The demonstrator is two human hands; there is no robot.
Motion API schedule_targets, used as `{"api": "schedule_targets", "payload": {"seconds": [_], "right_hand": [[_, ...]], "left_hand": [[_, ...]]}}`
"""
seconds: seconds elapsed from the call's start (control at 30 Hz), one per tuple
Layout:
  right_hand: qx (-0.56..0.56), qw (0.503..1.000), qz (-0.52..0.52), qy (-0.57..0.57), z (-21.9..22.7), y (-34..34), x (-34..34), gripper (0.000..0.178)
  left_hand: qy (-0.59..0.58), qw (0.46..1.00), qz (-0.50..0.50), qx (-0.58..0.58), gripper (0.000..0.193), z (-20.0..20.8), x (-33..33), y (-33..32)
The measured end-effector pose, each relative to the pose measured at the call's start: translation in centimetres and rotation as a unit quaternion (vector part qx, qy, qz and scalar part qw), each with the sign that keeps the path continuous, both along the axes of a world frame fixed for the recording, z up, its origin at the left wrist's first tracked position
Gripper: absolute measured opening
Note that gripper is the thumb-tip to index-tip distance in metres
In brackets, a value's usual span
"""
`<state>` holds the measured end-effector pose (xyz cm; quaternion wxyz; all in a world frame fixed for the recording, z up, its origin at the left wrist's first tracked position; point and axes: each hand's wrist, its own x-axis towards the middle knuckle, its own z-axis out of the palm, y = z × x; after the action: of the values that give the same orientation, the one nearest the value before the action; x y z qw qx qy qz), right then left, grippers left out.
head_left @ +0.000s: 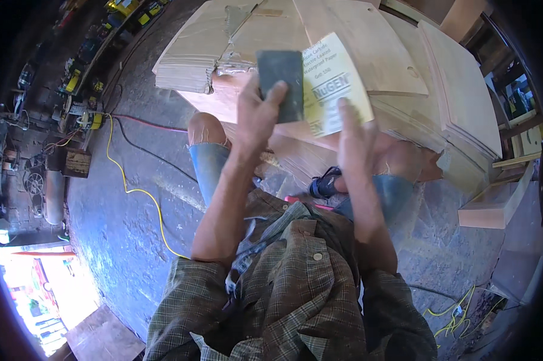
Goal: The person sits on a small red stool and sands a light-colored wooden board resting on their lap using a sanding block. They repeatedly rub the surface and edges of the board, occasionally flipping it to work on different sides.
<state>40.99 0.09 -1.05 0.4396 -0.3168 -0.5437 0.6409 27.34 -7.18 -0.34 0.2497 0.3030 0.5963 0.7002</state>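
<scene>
My left hand (254, 114) is closed on a dark grey-black rectangle of sandpaper (286, 75), its thumb lying across the front. In my right hand (357, 141) is a sheet of sandpaper with a pale yellow printed back (331, 66), pinched near its lower edge and slightly blurred. The dark and yellow pieces meet side by side; I cannot tell whether they are joined. Both are held up in front of a stack of thin plywood panels (368, 45), above my knees.
More plywood panels (458, 96) lean at the right, near a wooden box (485, 210). A yellow cord (125, 180) and a red hose (148, 122) cross the concrete floor (145, 234) at left. Power tools line the left wall. More yellow cord (455, 325) lies coiled at lower right.
</scene>
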Motion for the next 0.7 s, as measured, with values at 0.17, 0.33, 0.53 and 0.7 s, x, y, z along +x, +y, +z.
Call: {"api": "schedule_targets", "payload": {"seconds": [0.17, 0.33, 0.53, 0.7], "right_hand": [[-0.032, 0.995, 0.067, -0.061, 0.6, 2.8, 0.7, 0.031], [0.016, 0.981, 0.142, -0.128, 0.6, 3.6, 0.3, 0.032], [-0.013, 0.979, 0.158, -0.128, -0.6, 4.1, -0.7, 0.031], [-0.011, 0.975, 0.165, -0.147, -1.6, 4.5, -1.3, 0.032]], "left_hand": [[0.033, 0.996, -0.089, -0.003, 0.028, 0.4, -2.9, -2.0], [0.048, 0.991, -0.116, -0.054, 0.042, -1.2, -3.5, -1.0], [0.112, 0.984, -0.138, -0.022, 0.045, -3.3, -4.6, -0.6], [0.036, 0.973, -0.174, -0.144, 0.041, -4.5, -5.2, -0.7]]}}
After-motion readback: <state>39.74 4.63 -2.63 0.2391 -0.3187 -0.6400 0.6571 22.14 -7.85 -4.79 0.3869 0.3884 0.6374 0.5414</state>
